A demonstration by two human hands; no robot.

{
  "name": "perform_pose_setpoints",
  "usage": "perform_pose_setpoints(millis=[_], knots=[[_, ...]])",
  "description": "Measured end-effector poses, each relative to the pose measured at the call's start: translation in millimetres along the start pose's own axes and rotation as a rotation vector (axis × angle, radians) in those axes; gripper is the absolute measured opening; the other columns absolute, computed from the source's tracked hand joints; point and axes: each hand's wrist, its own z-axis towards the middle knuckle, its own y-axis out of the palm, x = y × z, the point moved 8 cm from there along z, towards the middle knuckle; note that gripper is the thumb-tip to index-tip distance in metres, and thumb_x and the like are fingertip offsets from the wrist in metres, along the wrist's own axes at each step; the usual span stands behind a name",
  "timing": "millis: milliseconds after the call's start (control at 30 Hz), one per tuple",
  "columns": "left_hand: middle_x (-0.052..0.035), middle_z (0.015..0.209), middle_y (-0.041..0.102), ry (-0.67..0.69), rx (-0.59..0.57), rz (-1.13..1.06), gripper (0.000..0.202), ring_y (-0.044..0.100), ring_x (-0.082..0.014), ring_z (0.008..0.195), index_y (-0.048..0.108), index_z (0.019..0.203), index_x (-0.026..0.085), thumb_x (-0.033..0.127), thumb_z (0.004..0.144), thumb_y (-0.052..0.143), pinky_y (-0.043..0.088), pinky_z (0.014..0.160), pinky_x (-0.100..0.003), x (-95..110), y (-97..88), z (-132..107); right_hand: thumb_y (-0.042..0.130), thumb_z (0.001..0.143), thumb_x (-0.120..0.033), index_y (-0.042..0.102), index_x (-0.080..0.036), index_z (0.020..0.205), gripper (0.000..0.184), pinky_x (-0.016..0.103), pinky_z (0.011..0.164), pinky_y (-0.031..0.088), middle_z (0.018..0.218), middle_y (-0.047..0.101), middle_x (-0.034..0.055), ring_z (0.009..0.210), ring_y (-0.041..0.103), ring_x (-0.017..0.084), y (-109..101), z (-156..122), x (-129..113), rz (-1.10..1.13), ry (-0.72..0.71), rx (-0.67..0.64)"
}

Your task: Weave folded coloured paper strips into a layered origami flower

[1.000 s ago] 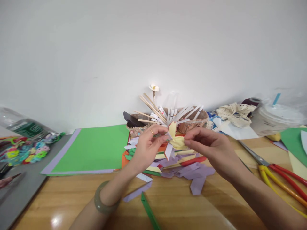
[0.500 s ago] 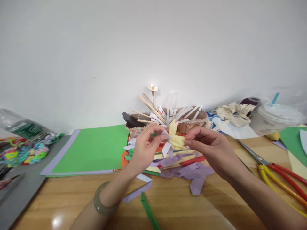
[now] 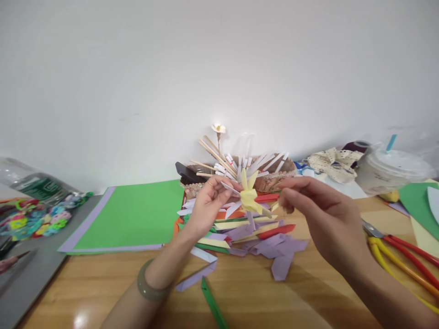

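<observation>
My left hand [image 3: 209,205] pinches a folded-paper flower [image 3: 248,199] by one of its pale lilac strips, between thumb and fingers. The flower has a pale yellow folded middle with pointed yellow petals, and whitish-lilac strips stick out around it. To its right, my right hand [image 3: 318,214] is held apart from the flower, its fingers bent and loosely parted, with nothing visible in them. Both hands are raised above a pile of folded paper strips [image 3: 281,246] in purple, green, red and cream. A single green strip [image 3: 213,302] lies nearer on the table.
Green and lilac paper sheets [image 3: 130,214] lie at the left, beside a grey board [image 3: 37,278] with colourful trinkets [image 3: 41,219] and a plastic bottle [image 3: 37,185]. Behind stands a basket [image 3: 277,180] with sticks and pens. Scissors [image 3: 373,230], lace [image 3: 334,163] and a lidded cup [image 3: 394,167] are rightward.
My right hand has let go of the flower's yellow petal and moved away to the right. The flower has turned in my left hand, which keeps its pinch.
</observation>
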Motion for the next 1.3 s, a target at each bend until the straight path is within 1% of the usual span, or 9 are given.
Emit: perform_pose_setpoints(millis=[100, 200, 300, 433, 567, 700, 767, 967, 1300], knots=[[0.0018, 0.079, 0.061, -0.040, -0.041, -0.118, 0.012, 0.058, -0.0081, 0.072, 0.053, 0.078, 0.018, 0.022, 0.075, 0.063, 0.048, 0.069, -0.020, -7.0, 2.4, 0.5, 0.055, 0.081, -0.030, 0.060, -0.027, 0.090, 0.011, 0.026, 0.070, 0.050, 0.087, 0.063, 0.0007, 0.082, 0.060, 0.016, -6.1, 4.6, 1.6, -0.026, -0.011, 0.075], [0.0024, 0.074, 0.060, -0.104, -0.084, -0.200, 0.012, 0.057, -0.0075, 0.067, 0.053, 0.076, 0.017, 0.021, 0.074, 0.064, 0.048, 0.066, -0.019, -14.3, 9.9, -3.0, 0.052, 0.083, -0.034, 0.056, -0.026, 0.099, 0.019, 0.028, 0.074, 0.050, 0.096, 0.063, 0.0026, 0.088, 0.060, 0.017, 10.4, 7.3, 5.1, 0.022, 0.044, -0.094], [0.0016, 0.075, 0.060, -0.186, -0.154, -0.203, 0.009, 0.058, -0.0087, 0.069, 0.056, 0.075, 0.017, 0.019, 0.073, 0.064, 0.048, 0.065, -0.020, -21.8, 18.7, -8.1, 0.054, 0.081, -0.034, 0.059, -0.021, 0.093, 0.018, 0.025, 0.061, 0.050, 0.084, 0.065, 0.0025, 0.075, 0.061, 0.016, 28.4, 2.3, 9.0, -0.011, 0.123, -0.308], [-0.0019, 0.082, 0.063, -0.200, -0.203, -0.148, 0.010, 0.059, -0.0139, 0.080, 0.061, 0.078, 0.016, 0.019, 0.070, 0.064, 0.047, 0.074, -0.025, -19.5, 20.6, -9.6, 0.054, 0.080, -0.030, 0.062, -0.020, 0.085, 0.014, 0.022, 0.047, 0.044, 0.070, 0.063, 0.0000, 0.058, 0.056, 0.012, 25.2, -0.8, 5.1, -0.169, 0.054, -0.288], [-0.0032, 0.083, 0.065, -0.069, -0.032, 0.113, 0.014, 0.059, -0.0152, 0.084, 0.064, 0.082, 0.016, 0.027, 0.076, 0.057, 0.046, 0.080, -0.027, 0.5, 8.2, -6.9, 0.054, 0.080, -0.020, 0.062, -0.021, 0.086, 0.009, 0.021, 0.054, 0.046, 0.077, 0.066, -0.0011, 0.061, 0.057, 0.011, 24.4, -4.8, -9.0, -0.337, -0.203, -0.233], [-0.0032, 0.089, 0.067, -0.009, 0.001, 0.461, 0.019, 0.060, -0.0154, 0.086, 0.063, 0.087, 0.018, 0.023, 0.069, 0.067, 0.047, 0.078, -0.027, 16.7, 16.2, -12.9, 0.055, 0.079, -0.013, 0.060, -0.019, 0.089, 0.013, 0.022, 0.059, 0.047, 0.079, 0.067, 0.0011, 0.064, 0.059, 0.011, 25.4, -13.4, -24.1, -0.439, -0.463, -0.149], [-0.0040, 0.087, 0.067, 0.098, 0.039, 0.649, 0.019, 0.060, -0.0159, 0.084, 0.064, 0.085, 0.017, 0.020, 0.067, 0.069, 0.047, 0.078, -0.028, 28.7, 21.0, -16.9, 0.055, 0.078, -0.010, 0.060, -0.019, 0.090, 0.015, 0.022, 0.061, 0.048, 0.081, 0.067, 0.0025, 0.069, 0.061, 0.012, 27.3, -18.1, -30.7, -0.449, -0.547, -0.142], [-0.0051, 0.077, 0.068, 0.541, 0.000, 0.877, 0.014, 0.059, -0.0161, 0.080, 0.065, 0.084, 0.015, 0.011, 0.070, 0.066, 0.050, 0.072, -0.030, 55.5, 42.3, -29.8, 0.056, 0.077, -0.006, 0.057, -0.021, 0.093, 0.022, 0.026, 0.071, 0.051, 0.087, 0.068, 0.0042, 0.082, 0.063, 0.015, 30.6, -27.1, -45.2, -0.431, -0.686, -0.162], [-0.0075, 0.078, 0.072, 0.749, 0.019, 0.939, 0.020, 0.061, -0.0163, 0.080, 0.065, 0.089, 0.015, 0.006, 0.071, 0.063, 0.052, 0.074, -0.033, 63.0, 45.5, -36.4, 0.058, 0.075, -0.004, 0.057, -0.021, 0.094, 0.026, 0.031, 0.072, 0.051, 0.091, 0.069, 0.0054, 0.083, 0.063, 0.016, 29.8, -28.8, -42.8, -0.422, -0.753, -0.139]])
